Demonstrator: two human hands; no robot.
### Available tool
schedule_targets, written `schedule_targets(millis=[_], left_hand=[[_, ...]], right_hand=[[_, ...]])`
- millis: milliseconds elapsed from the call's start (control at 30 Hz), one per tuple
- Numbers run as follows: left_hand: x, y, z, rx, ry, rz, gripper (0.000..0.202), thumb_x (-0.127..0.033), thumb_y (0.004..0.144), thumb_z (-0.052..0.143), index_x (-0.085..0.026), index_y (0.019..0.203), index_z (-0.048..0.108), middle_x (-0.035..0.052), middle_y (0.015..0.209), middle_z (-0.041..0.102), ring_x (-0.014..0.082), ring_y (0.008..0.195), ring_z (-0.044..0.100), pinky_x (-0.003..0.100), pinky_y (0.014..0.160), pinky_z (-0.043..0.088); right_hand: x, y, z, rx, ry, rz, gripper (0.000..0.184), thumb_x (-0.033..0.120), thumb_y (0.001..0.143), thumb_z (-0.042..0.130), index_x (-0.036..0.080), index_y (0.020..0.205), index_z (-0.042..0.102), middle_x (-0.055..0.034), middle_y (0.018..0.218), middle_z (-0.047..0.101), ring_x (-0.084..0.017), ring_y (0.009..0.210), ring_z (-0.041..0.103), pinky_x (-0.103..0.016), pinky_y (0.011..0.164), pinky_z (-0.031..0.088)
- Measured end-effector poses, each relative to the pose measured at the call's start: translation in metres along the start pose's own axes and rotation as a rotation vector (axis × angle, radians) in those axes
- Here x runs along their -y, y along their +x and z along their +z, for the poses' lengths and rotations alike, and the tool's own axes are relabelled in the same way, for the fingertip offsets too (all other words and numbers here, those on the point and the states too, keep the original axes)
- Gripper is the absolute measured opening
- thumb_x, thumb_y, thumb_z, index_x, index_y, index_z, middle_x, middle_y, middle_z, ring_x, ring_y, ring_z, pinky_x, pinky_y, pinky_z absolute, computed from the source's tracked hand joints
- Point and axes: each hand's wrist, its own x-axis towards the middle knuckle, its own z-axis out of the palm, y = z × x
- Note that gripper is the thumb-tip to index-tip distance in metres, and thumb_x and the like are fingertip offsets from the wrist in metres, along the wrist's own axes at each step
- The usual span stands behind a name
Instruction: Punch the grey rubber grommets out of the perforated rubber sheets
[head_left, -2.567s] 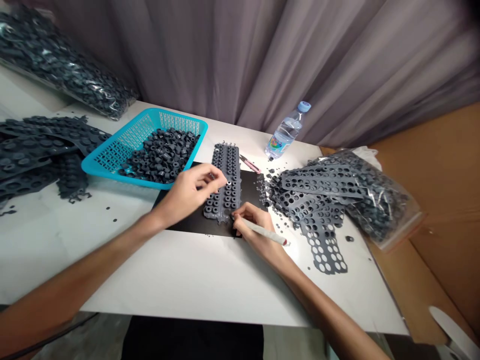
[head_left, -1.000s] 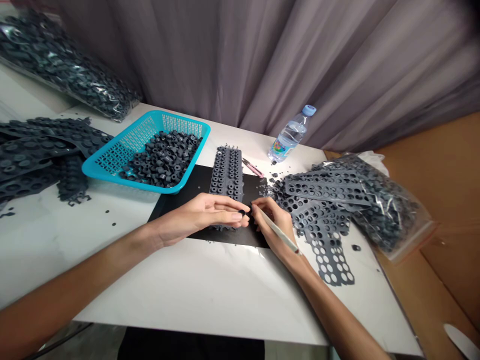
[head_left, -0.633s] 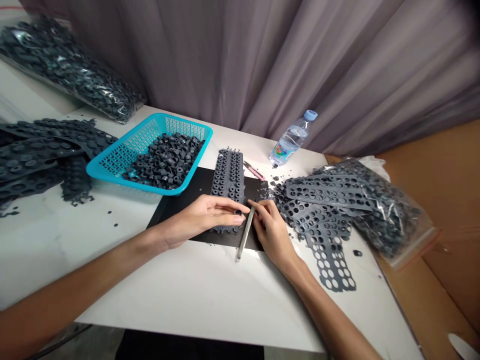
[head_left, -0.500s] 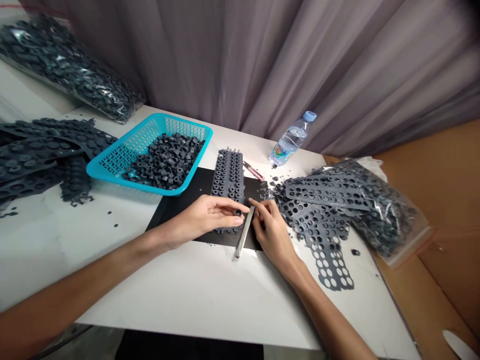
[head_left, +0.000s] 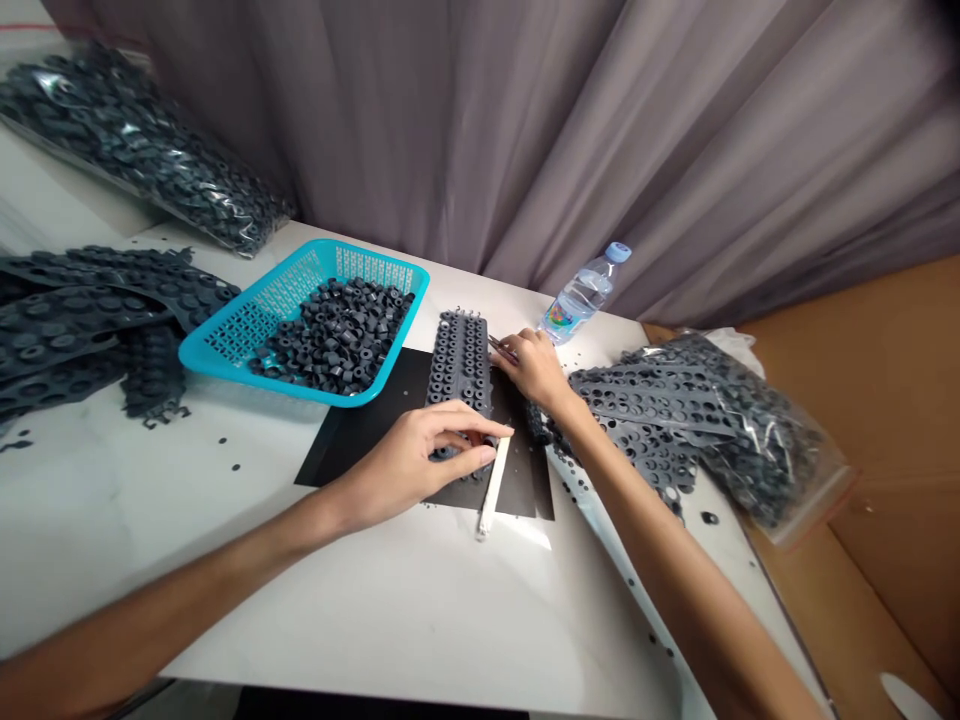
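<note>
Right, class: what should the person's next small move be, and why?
Probably lift the slim tool with the right hand: that hand is right at it, just beside the dark studded strip, while the left hand is over the strip's near end, by the white stick.

Gray studded sheet lies flat, partly covered; white stick slants beside its near end, slim tool by its right edge.
</note>
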Motion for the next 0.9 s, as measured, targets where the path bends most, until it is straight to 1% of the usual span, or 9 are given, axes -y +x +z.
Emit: schedule_targets(millis=[233,367,400,467,567,633,733,800,900], left_hand=[[0.0,-0.001,0.001,-0.028,0.009,0.073,0.024,-0.026,0.101,0.072,-0.027,0.123,0.082,0.002,0.116,0.068,0.0132,0.103,0.07,0.024,0.098,0.057],[-0.002,-0.002,0.001,-0.023,0.017,0.088,0.024,-0.028,0.102,0.071,-0.028,0.124,0.081,0.0036,0.119,0.069,0.0155,0.108,0.069,0.026,0.101,0.056],[-0.003,-0.003,0.001,-0.016,0.025,0.095,0.024,-0.029,0.103,0.07,-0.028,0.125,0.081,0.004,0.12,0.07,0.0161,0.11,0.069,0.027,0.102,0.056],[-0.005,-0.004,0.0,-0.007,0.051,0.111,0.025,-0.029,0.105,0.067,-0.029,0.127,0.081,0.0046,0.121,0.07,0.0168,0.111,0.069,0.028,0.103,0.056],[-0.009,-0.005,0.0,-0.017,0.099,0.137,0.027,-0.028,0.107,0.064,-0.028,0.128,0.08,0.0054,0.121,0.071,0.0176,0.111,0.069,0.03,0.103,0.056],[-0.011,-0.006,0.0,-0.035,0.122,0.146,0.027,-0.026,0.106,0.064,-0.027,0.128,0.08,0.0056,0.121,0.071,0.0174,0.11,0.069,0.029,0.102,0.056],[-0.012,-0.005,0.001,-0.065,0.13,0.16,0.027,-0.025,0.106,0.064,-0.024,0.128,0.079,0.0055,0.118,0.072,0.0166,0.107,0.07,0.027,0.099,0.057],[-0.01,-0.004,0.001,-0.083,0.133,0.169,0.026,-0.025,0.106,0.065,-0.024,0.128,0.079,0.005,0.116,0.072,0.0166,0.107,0.07,0.027,0.097,0.057],[-0.007,-0.003,0.0,-0.112,0.134,0.18,0.024,-0.025,0.105,0.067,-0.025,0.126,0.079,0.0047,0.116,0.074,0.0172,0.109,0.07,0.027,0.097,0.056]], right_hand=[[0.017,0.003,0.003,-0.003,-0.043,0.059,0.028,0.013,0.107,0.045,0.009,0.113,0.072,-0.0225,0.114,0.069,-0.032,0.105,0.063,-0.039,0.089,0.046],[0.023,-0.007,-0.011,-0.078,-0.01,0.075,0.028,0.017,0.111,0.039,0.012,0.117,0.065,-0.0212,0.117,0.069,-0.03,0.102,0.064,-0.037,0.083,0.046],[0.023,-0.014,-0.018,-0.116,0.017,0.078,0.028,0.02,0.113,0.036,0.014,0.119,0.063,-0.0191,0.117,0.07,-0.028,0.1,0.064,-0.036,0.083,0.046],[0.024,-0.034,-0.034,-0.242,0.251,0.084,0.027,0.029,0.116,0.036,0.019,0.114,0.061,-0.0104,0.098,0.071,-0.024,0.084,0.063,-0.034,0.076,0.046],[0.026,-0.077,-0.057,-0.234,0.547,0.086,0.029,0.04,0.117,0.037,0.023,0.111,0.061,0.0008,0.075,0.059,-0.017,0.063,0.051,-0.03,0.065,0.042],[0.031,-0.106,-0.069,-0.222,0.662,0.11,0.029,0.042,0.116,0.041,0.024,0.111,0.063,0.0019,0.074,0.055,-0.016,0.061,0.047,-0.029,0.059,0.039],[0.041,-0.141,-0.077,-0.265,0.715,0.07,0.025,0.039,0.114,0.051,0.022,0.12,0.068,-0.0031,0.09,0.066,-0.016,0.068,0.054,-0.029,0.061,0.043],[0.049,-0.155,-0.077,-0.293,0.712,-0.018,0.023,0.032,0.112,0.055,0.023,0.128,0.07,-0.0039,0.093,0.067,-0.017,0.072,0.058,-0.028,0.062,0.045],[0.058,-0.165,-0.073,-0.31,0.669,-0.188,0.039,0.019,0.108,0.062,0.025,0.147,0.065,-0.0025,0.089,0.063,-0.016,0.071,0.057,-0.029,0.062,0.045]])
